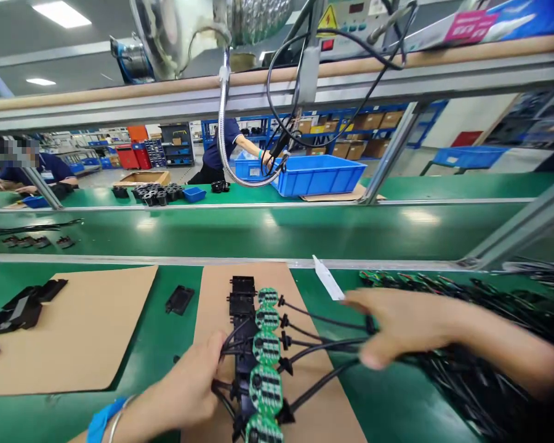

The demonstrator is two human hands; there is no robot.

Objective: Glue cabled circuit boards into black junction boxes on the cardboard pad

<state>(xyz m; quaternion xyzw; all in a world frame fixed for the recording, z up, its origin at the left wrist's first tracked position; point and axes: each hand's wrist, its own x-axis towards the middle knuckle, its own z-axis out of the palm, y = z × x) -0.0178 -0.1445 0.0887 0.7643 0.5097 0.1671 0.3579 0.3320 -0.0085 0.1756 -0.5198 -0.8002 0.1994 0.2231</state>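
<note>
A row of round green circuit boards (266,347) with black cables lies along a line of black plastic housings (243,304) on a cardboard sheet (216,286). My left hand (196,381) is closed at the left side of the row, with black cables at its fingertips; part of its grip is hidden. To the right, my right hand (397,326) curls round the bundle of black cables (323,341) leading from the boards. The cables come together between its thumb and fingers. One loose black housing (180,299) lies left of the sheet.
At right lies a large heap of cabled boards (480,344). A white paper strip (327,278) is behind my right hand. Black parts (23,311) sit on another cardboard sheet (92,320). A metal frame crosses overhead; beyond it are blue bins (321,174) and two other people.
</note>
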